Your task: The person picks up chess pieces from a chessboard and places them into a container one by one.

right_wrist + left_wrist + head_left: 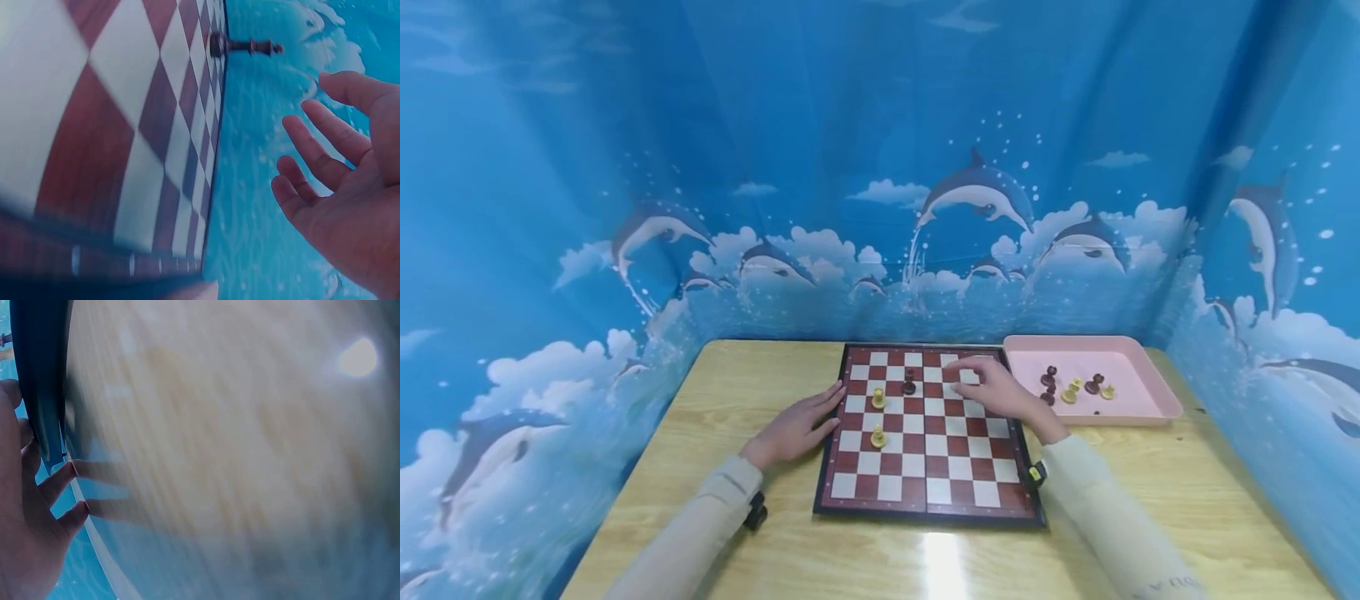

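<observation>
A red-and-white chessboard [934, 433] lies on the table. On its left half stand one dark chess piece [909, 385] and two pale yellow pieces, an upper pale piece [878, 399] and a lower pale piece [878, 437]. My left hand [793, 427] rests at the board's left edge, fingertips touching the rim. Over the board's right half hovers my right hand [996, 390], its fingers spread and loosely bent around nothing. In the right wrist view, the tall, slim dark piece [247, 46] stands beyond the fingertips, apart from them.
A pink tray [1165, 400] stands to the right of the board, holding several dark and pale chess pieces. The wooden table [760, 367] extends on both sides. Behind it hangs a blue curtain [820, 167] printed with dolphins.
</observation>
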`<state>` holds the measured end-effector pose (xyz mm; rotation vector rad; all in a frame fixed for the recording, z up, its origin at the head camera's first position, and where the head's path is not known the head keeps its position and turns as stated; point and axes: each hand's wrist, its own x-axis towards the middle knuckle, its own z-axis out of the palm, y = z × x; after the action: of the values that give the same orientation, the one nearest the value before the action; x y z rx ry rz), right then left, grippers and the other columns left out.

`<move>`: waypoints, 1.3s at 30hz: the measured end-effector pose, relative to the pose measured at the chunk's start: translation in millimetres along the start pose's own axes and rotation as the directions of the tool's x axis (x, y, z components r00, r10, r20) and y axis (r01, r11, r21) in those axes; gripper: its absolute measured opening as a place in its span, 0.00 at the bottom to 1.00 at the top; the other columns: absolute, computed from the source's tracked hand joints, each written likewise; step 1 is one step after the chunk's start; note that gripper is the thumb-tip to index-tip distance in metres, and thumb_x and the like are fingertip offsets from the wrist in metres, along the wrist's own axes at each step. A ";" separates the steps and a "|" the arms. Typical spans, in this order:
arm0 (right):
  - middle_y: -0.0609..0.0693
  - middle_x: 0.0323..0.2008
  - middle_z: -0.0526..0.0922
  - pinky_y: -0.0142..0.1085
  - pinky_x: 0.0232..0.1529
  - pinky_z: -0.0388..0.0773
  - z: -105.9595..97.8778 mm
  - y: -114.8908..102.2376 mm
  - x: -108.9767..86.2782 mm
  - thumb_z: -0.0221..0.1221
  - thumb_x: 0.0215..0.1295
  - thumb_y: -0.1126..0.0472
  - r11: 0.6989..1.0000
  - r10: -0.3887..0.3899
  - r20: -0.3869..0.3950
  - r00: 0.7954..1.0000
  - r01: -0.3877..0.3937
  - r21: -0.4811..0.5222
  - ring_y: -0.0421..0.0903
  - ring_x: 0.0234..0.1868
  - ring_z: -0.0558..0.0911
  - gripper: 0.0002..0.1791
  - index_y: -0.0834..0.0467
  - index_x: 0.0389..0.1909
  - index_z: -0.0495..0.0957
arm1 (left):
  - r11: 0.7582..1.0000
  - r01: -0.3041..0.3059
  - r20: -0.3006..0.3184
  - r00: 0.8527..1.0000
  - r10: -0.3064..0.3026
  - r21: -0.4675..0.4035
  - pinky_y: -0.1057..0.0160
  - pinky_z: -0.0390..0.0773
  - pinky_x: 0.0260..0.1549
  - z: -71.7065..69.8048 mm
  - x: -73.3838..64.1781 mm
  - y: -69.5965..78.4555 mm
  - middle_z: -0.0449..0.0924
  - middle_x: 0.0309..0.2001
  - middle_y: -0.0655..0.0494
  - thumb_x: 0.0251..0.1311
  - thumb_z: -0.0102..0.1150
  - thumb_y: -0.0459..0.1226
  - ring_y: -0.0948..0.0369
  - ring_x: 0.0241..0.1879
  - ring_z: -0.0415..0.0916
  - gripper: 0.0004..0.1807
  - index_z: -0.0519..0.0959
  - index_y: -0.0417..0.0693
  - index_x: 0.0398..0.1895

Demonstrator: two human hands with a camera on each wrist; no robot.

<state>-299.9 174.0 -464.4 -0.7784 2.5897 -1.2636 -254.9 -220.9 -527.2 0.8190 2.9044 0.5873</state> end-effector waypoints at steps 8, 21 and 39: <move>0.63 0.67 0.75 0.63 0.69 0.68 28.3 -7.0 24.9 0.59 0.74 0.59 1.000 0.005 0.084 0.996 -0.007 0.028 0.64 0.70 0.70 0.26 0.64 0.69 0.72 | 1.000 0.017 -0.009 1.000 -0.017 -0.001 0.42 0.61 0.74 5.3 0.7 -2.4 0.48 0.82 0.52 0.79 0.40 0.54 0.45 0.77 0.56 0.34 0.52 0.52 0.82; 0.61 0.62 0.78 0.64 0.71 0.63 50.6 -8.8 41.2 0.62 0.71 0.63 0.996 -0.054 0.075 0.996 0.049 0.072 0.62 0.69 0.71 0.26 0.66 0.67 0.72 | 0.999 -0.036 0.006 0.999 0.036 0.020 0.44 0.60 0.75 1.1 2.7 -4.5 0.47 0.82 0.50 0.80 0.40 0.52 0.45 0.77 0.57 0.34 0.50 0.50 0.82; 0.55 0.53 0.82 0.57 0.67 0.73 60.6 -10.0 50.0 0.66 0.67 0.63 0.998 -0.004 -0.037 0.999 0.007 0.056 0.56 0.60 0.78 0.07 0.58 0.44 0.84 | 1.000 -0.015 0.011 1.000 0.015 0.008 0.44 0.59 0.75 -0.7 1.9 -3.1 0.46 0.82 0.53 0.80 0.40 0.53 0.46 0.77 0.56 0.34 0.50 0.53 0.82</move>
<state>-317.2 101.3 -490.8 -0.7597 2.5698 -1.3585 -258.2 -222.6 -527.6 0.8429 2.8951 0.5707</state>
